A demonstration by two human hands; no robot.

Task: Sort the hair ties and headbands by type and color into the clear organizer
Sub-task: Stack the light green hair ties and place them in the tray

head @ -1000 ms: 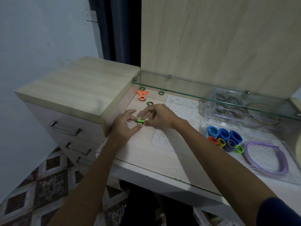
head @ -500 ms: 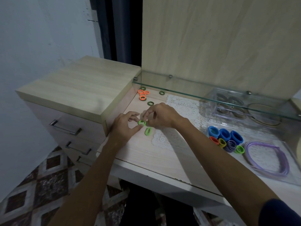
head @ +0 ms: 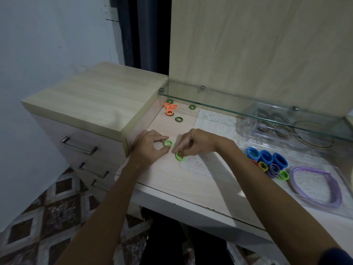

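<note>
My left hand (head: pixel 148 149) pinches a bright green hair tie (head: pixel 167 143) between thumb and forefinger, just above the desk. My right hand (head: pixel 193 143) has its fingertips on a second green hair tie (head: pixel 179 157) lying on the desk top. Orange hair ties (head: pixel 169 109) and dark green striped ties (head: pixel 179 119) lie at the back left under the glass shelf. At the right lie blue ties (head: pixel 265 156), a coiled purple tie (head: pixel 273 170), a further green tie (head: pixel 283 175) and purple headbands (head: pixel 317 185). The clear organizer (head: pixel 267 129) stands at the back right.
A glass shelf (head: pixel 238 101) overhangs the back of the desk. A drawer unit (head: pixel 91 100) rises along the left side, close to my left hand. A white lace mat (head: pixel 215 121) covers the desk's middle. The desk's front edge (head: pixel 191 199) runs below my forearms.
The green ties that both hands held together have come apart. One stays in my left hand; the other now lies on the desk under my right fingertips.
</note>
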